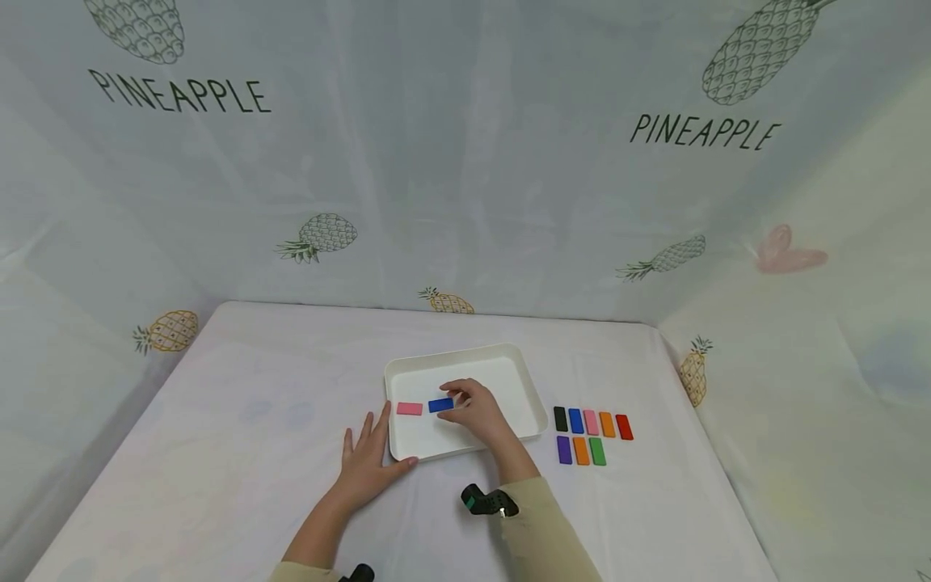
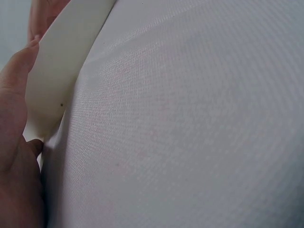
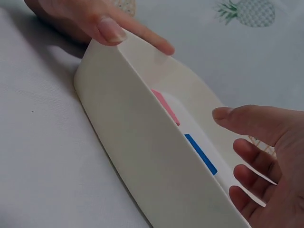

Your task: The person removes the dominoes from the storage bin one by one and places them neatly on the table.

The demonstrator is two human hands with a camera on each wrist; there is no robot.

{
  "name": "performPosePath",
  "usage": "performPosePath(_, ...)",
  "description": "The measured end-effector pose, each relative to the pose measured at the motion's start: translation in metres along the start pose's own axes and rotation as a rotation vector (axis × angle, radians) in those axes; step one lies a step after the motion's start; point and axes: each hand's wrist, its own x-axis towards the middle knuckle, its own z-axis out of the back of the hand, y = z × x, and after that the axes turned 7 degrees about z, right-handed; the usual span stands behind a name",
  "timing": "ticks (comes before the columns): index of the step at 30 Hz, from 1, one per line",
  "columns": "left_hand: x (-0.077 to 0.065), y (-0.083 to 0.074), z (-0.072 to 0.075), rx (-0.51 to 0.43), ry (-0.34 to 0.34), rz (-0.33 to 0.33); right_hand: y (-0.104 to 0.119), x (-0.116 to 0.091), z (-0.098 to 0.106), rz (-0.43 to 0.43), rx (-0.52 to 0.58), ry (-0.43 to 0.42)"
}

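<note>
A white rectangular tray (image 1: pixel 454 353) stands on the table, and inside it a pink flat rectangular block (image 1: pixel 410 409) and a blue flat rectangular block (image 1: pixel 440 405) lie side by side. My left hand (image 1: pixel 366 471) rests against the tray's near left corner, fingers spread, its thumb on the near rim. Over the tray, my right hand (image 1: pixel 476 411) has its thumb and fingers apart around the right end of the blue block. In the right wrist view, a gap shows between the right hand (image 3: pixel 280 156) and the blue block (image 3: pixel 201 154), which lies on the tray floor.
To the tray's right lie two rows of similar blocks; the back row includes a black block (image 1: pixel 560 419) and a red block (image 1: pixel 624 427), the front row a purple block (image 1: pixel 564 450) and a green block (image 1: pixel 597 451). A white cloth (image 1: pixel 240 485) covers the table; a pineapple-print curtain hangs behind.
</note>
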Motion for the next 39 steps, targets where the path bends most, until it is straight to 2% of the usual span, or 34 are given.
performPosePath(8, 0.0, -0.001, 0.003, -0.006, 0.022, 0.001, -0.006, 0.013, -0.002, 0.033, -0.081, 0.126)
performPosePath(16, 0.0, 0.0, 0.002, 0.005, 0.022, 0.003, -0.011, 0.018, -0.002, 0.007, -0.075, 0.186)
performPosePath(26, 0.001, 0.001, 0.001, 0.016, 0.008, -0.009, -0.014, 0.026, -0.003, -0.074, -0.088, 0.187)
performPosePath(39, 0.0, -0.001, 0.002, 0.014, -0.004, -0.019, -0.014, 0.029, -0.005, -0.053, -0.116, 0.19)
